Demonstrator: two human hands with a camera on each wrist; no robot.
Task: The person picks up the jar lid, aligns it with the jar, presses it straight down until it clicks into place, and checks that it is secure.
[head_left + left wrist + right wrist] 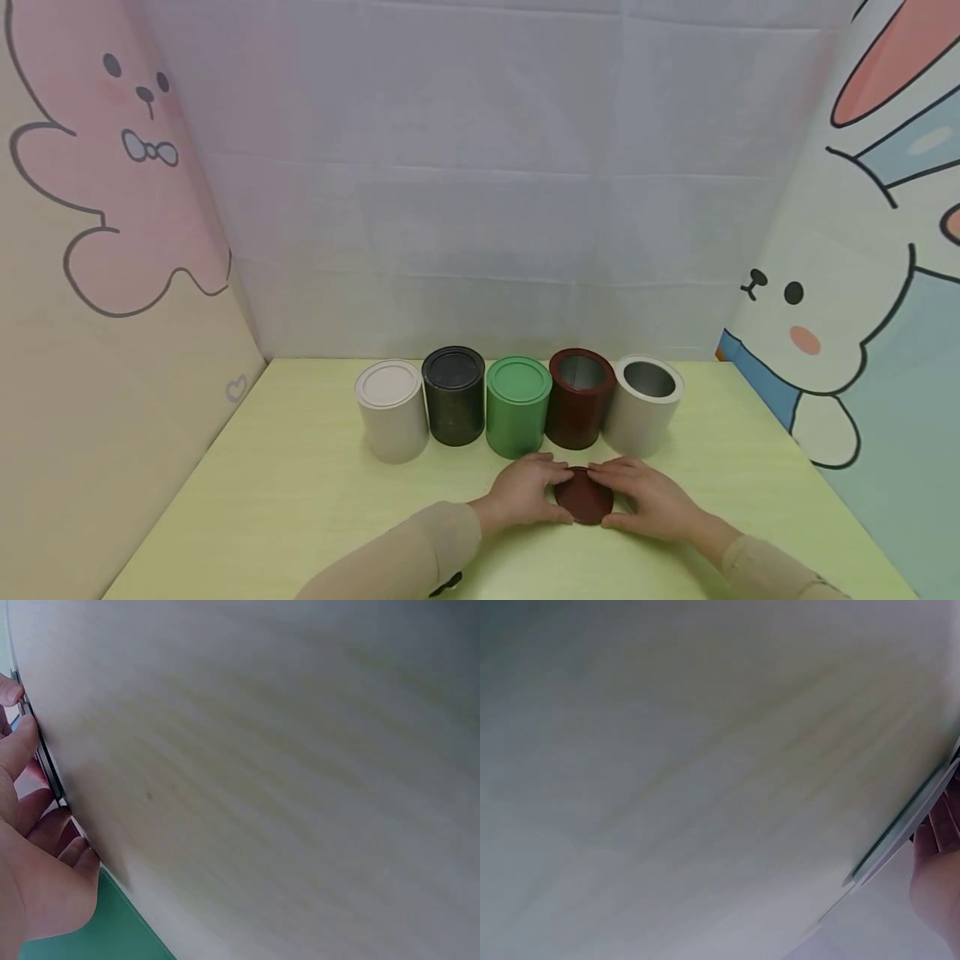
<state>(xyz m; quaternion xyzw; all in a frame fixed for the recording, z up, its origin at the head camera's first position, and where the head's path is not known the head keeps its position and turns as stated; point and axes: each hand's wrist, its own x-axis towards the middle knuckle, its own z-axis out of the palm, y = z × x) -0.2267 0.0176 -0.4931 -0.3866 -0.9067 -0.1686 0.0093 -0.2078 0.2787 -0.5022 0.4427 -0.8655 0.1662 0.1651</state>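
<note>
Three tins are lidded, but the dark red tin (579, 398) and grey tin (643, 405) stand open; left hand (525, 490) and right hand (647, 493) grip the dark red lid (584, 497) between them on the table (285, 492), at 6 o'clock of its tin

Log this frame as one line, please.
left hand + right hand: grip dark red lid on table | dark red can: open

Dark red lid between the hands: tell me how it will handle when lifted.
The dark red lid looks thin, flat and rigid, so probably light and stiff. Lying flat on the table, it should not roll; on edge it might. Left hand and right hand grip its rim.
</note>
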